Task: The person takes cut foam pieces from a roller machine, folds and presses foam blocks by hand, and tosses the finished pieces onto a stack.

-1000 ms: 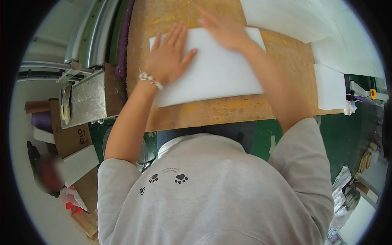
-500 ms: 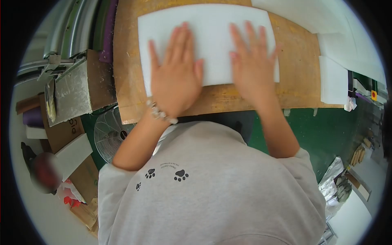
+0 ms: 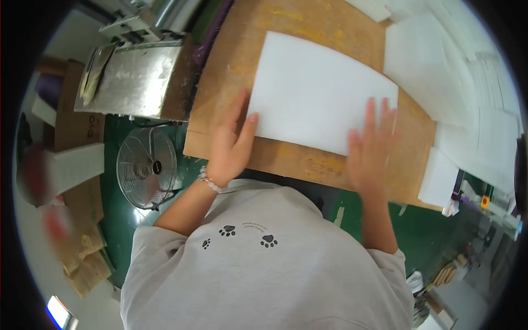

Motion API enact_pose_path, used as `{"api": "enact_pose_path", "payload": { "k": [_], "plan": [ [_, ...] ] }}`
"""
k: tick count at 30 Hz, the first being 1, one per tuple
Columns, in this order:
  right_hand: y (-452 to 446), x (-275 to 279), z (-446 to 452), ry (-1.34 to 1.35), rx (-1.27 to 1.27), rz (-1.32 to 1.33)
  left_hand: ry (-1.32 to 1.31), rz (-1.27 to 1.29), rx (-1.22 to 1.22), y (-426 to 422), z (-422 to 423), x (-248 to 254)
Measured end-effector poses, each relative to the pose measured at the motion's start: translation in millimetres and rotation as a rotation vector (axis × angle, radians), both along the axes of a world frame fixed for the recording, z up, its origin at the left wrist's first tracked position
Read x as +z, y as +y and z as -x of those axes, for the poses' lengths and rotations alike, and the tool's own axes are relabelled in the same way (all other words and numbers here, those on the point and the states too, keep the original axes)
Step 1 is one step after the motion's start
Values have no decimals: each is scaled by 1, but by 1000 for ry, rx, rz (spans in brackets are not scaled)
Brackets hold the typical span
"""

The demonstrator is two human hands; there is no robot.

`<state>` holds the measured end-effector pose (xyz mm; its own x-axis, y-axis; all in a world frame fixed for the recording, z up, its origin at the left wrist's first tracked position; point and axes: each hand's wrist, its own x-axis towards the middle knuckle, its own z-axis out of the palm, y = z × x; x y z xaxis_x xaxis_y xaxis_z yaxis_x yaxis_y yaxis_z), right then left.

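Observation:
A white foam sheet [image 3: 322, 91] lies flat on the wooden table [image 3: 308, 159]. At its near left corner is my left hand [image 3: 231, 143], wearing a beaded bracelet, thumb and fingers apart beside the sheet's edge. My right hand [image 3: 374, 148], slightly blurred, has its fingers spread over the near right corner of the sheet. Neither hand is closed on anything.
White foam sheets [image 3: 423, 66] stand and lie at the right side of the table. A metal-topped box [image 3: 140, 80] and rollers are at the upper left. A fan [image 3: 147, 168] stands on the green floor below, near cardboard [image 3: 80, 129].
The view has turned. My left hand has moved off the sheet's surface to its left edge, and my right hand has shifted to the near right corner.

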<state>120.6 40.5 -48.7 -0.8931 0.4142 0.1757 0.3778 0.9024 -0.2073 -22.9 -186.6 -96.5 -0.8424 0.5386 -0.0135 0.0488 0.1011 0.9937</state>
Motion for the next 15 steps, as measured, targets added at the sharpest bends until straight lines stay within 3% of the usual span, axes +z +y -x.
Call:
{"api": "enact_pose_path", "payload": {
  "k": [3, 6, 8, 13, 15],
  "plan": [
    [-77, 16, 65, 35, 355, 267, 9, -260, 136, 18, -14, -18],
    [-108, 10, 127, 54, 446, 436, 152, -231, 178, 19, -15, -26],
    [-107, -4, 157, 28, 453, 398, 193, -191, 175, 19, -11, -24],
    [-76, -32, 211, 60, 499, 99, -76, -329, 145, 23, -8, -19],
    [-60, -35, 240, 90, 484, 39, 3, -272, 197, 24, -7, -17]
  ]
}}
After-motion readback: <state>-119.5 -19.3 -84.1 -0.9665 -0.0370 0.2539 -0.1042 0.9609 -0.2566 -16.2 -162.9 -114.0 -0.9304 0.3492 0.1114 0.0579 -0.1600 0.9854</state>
